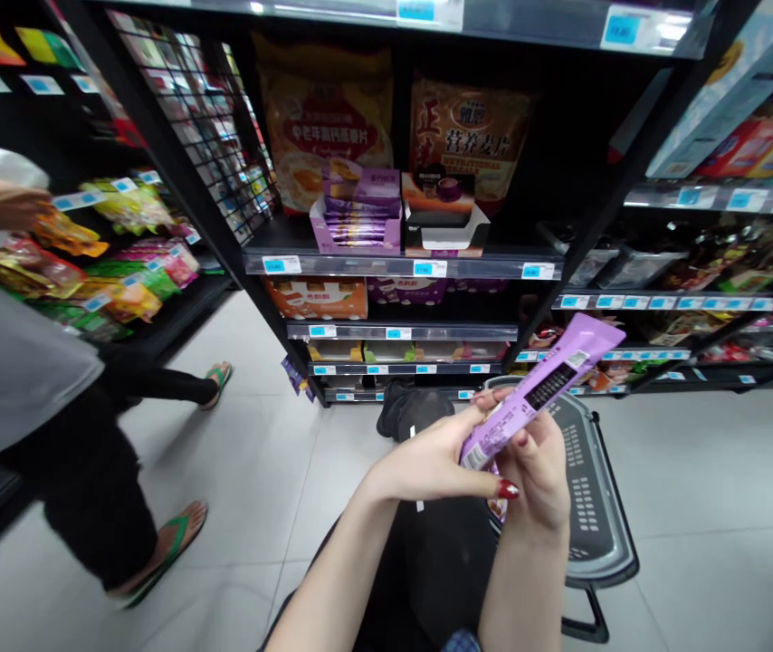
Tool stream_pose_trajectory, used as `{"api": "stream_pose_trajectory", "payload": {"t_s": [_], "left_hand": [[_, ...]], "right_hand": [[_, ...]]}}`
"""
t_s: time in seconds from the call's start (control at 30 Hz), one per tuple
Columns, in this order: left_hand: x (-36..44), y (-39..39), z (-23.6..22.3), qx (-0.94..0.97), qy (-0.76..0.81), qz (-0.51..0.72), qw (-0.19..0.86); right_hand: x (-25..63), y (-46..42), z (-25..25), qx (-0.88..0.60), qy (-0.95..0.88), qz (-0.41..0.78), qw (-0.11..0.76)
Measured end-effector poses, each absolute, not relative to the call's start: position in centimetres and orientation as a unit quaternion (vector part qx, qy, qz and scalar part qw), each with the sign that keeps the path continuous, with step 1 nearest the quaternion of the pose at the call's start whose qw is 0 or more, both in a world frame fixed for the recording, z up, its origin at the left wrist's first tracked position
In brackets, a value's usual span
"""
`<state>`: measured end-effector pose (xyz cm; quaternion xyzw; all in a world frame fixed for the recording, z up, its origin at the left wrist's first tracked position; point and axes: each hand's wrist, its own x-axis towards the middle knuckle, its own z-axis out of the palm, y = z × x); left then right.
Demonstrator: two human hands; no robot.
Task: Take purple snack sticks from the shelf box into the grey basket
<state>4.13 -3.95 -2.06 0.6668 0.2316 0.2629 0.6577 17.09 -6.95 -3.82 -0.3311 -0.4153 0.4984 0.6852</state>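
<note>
A long purple stick sachet (536, 389) with a black printed panel is held aslant in front of me, its flared end up and to the right. My left hand (427, 457) is closed on its lower end, with the fingers partly hidden behind it. My right hand (539, 471) grips it from the right, its thumb at the sachet's edge. Below the hands, part of some small purple packaging (497, 503) shows, mostly covered. On the shelf ahead, a purple display box (390, 222) holds several similar purple sticks (357, 231).
A grey shopping basket (621, 534) stands on the floor at my right. Cereal bags (325, 127) and a dark display box (447, 217) share the shelf (352, 265). At left, a person in green flip-flops (169, 548) stands near snack shelves (121, 281).
</note>
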Motion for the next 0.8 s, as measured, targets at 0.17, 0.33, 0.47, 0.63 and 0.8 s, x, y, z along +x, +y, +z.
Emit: {"api": "stream_pose_trajectory", "payload": {"t_s": [0.17, 0.33, 0.47, 0.63, 0.8], "left_hand": [[4.3, -4.0, -2.3, 0.671, 0.260, 0.227, 0.656], [4.4, -3.8, -2.7, 0.575, 0.211, 0.165, 0.773], [4.6, -3.3, -3.6, 0.533, 0.163, 0.127, 0.820], [4.5, -2.7, -4.4, 0.474, 0.103, 0.054, 0.873], [4.5, -2.5, -4.2, 0.479, 0.075, -0.017, 0.874]], "right_hand": [[16.8, -7.0, -3.6, -0.418, -0.413, 0.394, 0.707], [17.1, -7.2, -3.5, -0.516, -0.425, 0.313, 0.675], [17.4, -7.4, -3.4, -0.549, -0.425, 0.299, 0.654], [18.1, -7.7, -3.1, -0.554, -0.422, 0.298, 0.653], [18.4, -7.6, -3.6, -0.548, -0.383, 0.314, 0.674]]}}
